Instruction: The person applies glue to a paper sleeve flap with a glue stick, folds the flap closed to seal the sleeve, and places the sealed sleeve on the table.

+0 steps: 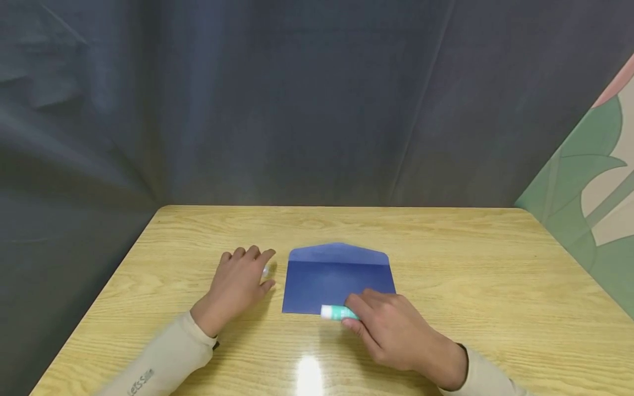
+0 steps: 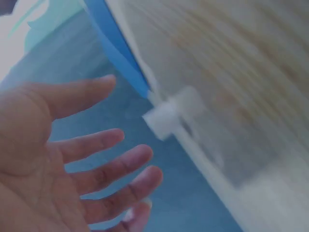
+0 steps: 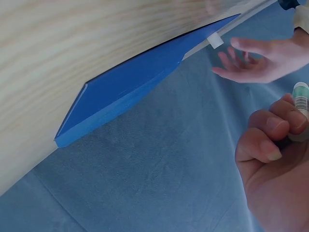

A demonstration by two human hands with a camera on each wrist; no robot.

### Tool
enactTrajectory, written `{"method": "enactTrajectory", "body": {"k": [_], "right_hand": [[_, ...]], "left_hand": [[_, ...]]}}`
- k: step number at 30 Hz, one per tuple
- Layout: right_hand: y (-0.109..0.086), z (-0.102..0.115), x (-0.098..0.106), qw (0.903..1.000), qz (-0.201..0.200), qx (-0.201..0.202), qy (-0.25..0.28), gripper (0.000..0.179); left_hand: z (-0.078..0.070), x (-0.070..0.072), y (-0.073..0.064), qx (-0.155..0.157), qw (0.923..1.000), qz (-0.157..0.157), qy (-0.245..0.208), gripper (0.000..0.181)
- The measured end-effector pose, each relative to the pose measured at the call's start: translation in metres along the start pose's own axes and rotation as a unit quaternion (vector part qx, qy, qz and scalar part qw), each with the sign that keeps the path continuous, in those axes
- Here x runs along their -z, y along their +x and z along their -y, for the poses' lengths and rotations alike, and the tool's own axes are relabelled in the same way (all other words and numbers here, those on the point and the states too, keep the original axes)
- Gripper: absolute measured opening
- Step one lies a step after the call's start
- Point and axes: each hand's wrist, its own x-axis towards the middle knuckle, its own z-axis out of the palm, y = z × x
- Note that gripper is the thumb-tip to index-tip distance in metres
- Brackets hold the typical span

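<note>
A blue envelope (image 1: 329,283) lies on the table with its lighter flap (image 1: 339,253) opened out toward the back. My right hand (image 1: 396,333) grips a teal-and-white glue stick (image 1: 337,312) over the envelope's near edge, its white end pointing left. In the right wrist view, fingers curl round the glue stick (image 3: 301,99). To the envelope's left, my left hand (image 1: 240,280) has its fingers spread and holds nothing. A small white cap (image 2: 163,120) stands on the table just off the left hand's thumb and fingertips; the hand partly hides it in the head view.
The wooden table (image 1: 470,264) reaches back to a dark curtain (image 1: 307,110). A wall with painted green leaves (image 1: 589,165) borders it on the right.
</note>
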Motion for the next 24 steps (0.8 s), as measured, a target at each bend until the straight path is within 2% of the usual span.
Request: {"method": "enactTrajectory", "body": {"k": [3, 4, 6, 8, 9, 10, 12, 15, 18, 20, 21, 22, 24], "right_hand": [[-0.001, 0.001, 0.0, 1.0, 0.0, 0.0, 0.0, 0.023], [0.0, 0.001, -0.001, 1.0, -0.005, 0.003, 0.0, 0.023], [0.0, 0.001, -0.001, 0.9999, -0.012, 0.01, 0.001, 0.023], [0.0, 0.001, -0.001, 0.9998, -0.016, 0.012, 0.002, 0.022], [0.0, 0.001, -0.001, 0.9998, -0.016, 0.011, 0.004, 0.021], [0.0, 0.001, -0.001, 0.9998, -0.017, 0.012, 0.005, 0.02], [0.0, 0.001, -0.001, 0.9998, -0.014, 0.009, 0.006, 0.021], [0.0, 0.0, -0.001, 0.9998, -0.017, 0.011, 0.007, 0.021], [0.001, 0.001, -0.001, 0.9997, -0.021, 0.013, 0.008, 0.021], [0.001, 0.001, -0.001, 0.9997, -0.02, 0.012, 0.01, 0.021], [0.001, 0.001, 0.0, 0.9997, -0.02, 0.011, 0.013, 0.021], [0.001, 0.001, 0.0, 0.9996, -0.019, 0.01, 0.015, 0.02], [0.001, 0.001, 0.0, 0.9996, -0.018, 0.008, 0.02, 0.019]], "left_hand": [[-0.013, 0.004, -0.007, -0.014, 0.9992, -0.037, -0.004, 0.05], [-0.017, 0.005, -0.009, -0.023, 0.9983, -0.05, -0.016, 0.047], [-0.026, 0.008, -0.013, -0.04, 0.9953, -0.056, -0.068, 0.041], [-0.033, 0.011, -0.017, -0.063, 0.9858, -0.04, -0.15, 0.037], [-0.036, 0.012, -0.019, -0.072, 0.9773, -0.024, -0.198, 0.035], [-0.039, 0.013, -0.02, -0.081, 0.9657, -0.005, -0.247, 0.034], [-0.044, 0.012, -0.023, -0.098, 0.9347, 0.031, -0.34, 0.035], [-0.052, 0.01, -0.027, -0.102, 0.8753, 0.084, -0.465, 0.038], [-0.06, 0.005, -0.031, -0.089, 0.8006, 0.119, -0.58, 0.042], [-0.065, 0.002, -0.034, -0.078, 0.7499, 0.132, -0.644, 0.043], [-0.068, 0.001, -0.035, -0.073, 0.7279, 0.135, -0.668, 0.043], [-0.07, 0.0, -0.035, -0.068, 0.7086, 0.137, -0.689, 0.042], [-0.074, -0.003, -0.037, -0.054, 0.6808, 0.14, -0.717, 0.04]]}}
